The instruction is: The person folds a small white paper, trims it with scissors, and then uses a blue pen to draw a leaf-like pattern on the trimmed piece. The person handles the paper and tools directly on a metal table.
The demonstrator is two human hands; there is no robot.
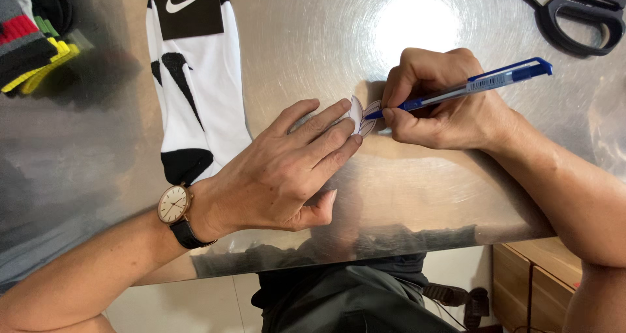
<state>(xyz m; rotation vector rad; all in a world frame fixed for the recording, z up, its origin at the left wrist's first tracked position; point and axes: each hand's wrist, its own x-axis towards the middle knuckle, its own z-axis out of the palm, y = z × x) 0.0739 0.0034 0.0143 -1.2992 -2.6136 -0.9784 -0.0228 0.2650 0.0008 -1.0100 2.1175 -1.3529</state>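
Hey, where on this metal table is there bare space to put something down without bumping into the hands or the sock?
Bare metal table runs along the near edge below both hands, and between the white sock and the scissors at the far side. Crowded: the centre, where the left hand pins a small paper tag and the right hand writes with a blue pen; folded socks fill the far-left corner.
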